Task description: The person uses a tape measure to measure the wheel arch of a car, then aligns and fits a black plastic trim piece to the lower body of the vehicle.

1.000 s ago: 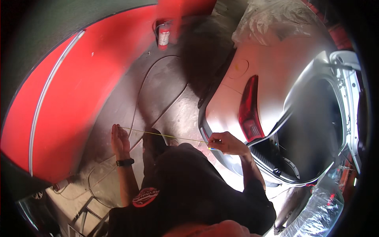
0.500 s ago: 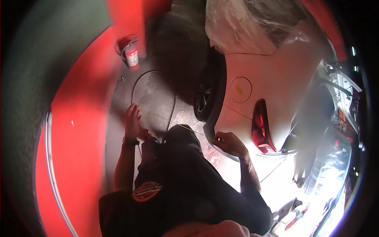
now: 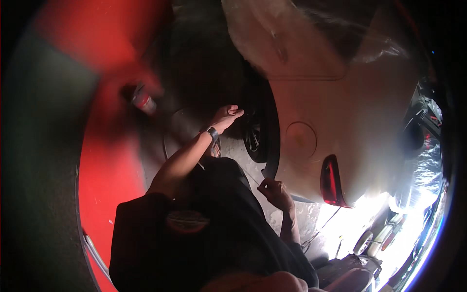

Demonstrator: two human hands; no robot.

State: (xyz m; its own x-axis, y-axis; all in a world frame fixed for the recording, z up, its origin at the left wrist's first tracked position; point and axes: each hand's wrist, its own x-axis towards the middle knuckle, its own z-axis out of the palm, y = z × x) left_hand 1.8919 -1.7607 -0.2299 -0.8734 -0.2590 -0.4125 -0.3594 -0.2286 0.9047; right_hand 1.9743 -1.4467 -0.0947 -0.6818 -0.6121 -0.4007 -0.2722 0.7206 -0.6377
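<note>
My left hand (image 3: 227,118), with a dark watch on its wrist, reaches across toward the white car's rear wheel (image 3: 253,134). Its fingers point at the tire, mostly stretched, and nothing shows clearly in them. Closer to me, my right hand (image 3: 276,192) is closed in a pinch beside the lower rear corner of the car. A thin strand (image 3: 250,178) runs from its fingertips up and left toward my knee; its far end is lost in the dark. The white car body (image 3: 340,117) carries a round fuel flap (image 3: 301,139) and a red tail light (image 3: 333,182).
Crumpled clear plastic sheeting (image 3: 287,34) covers the car's upper part. A red fire extinguisher (image 3: 144,101) stands by the red wall (image 3: 107,165) at left. Bright light floods the lower right, where a dark cable (image 3: 331,217) hangs below the tail light.
My left hand has swung up and right, from near the wall to near the wheel. My right hand stays low, still pinched. The yellowish strand no longer shows taut between both hands.
</note>
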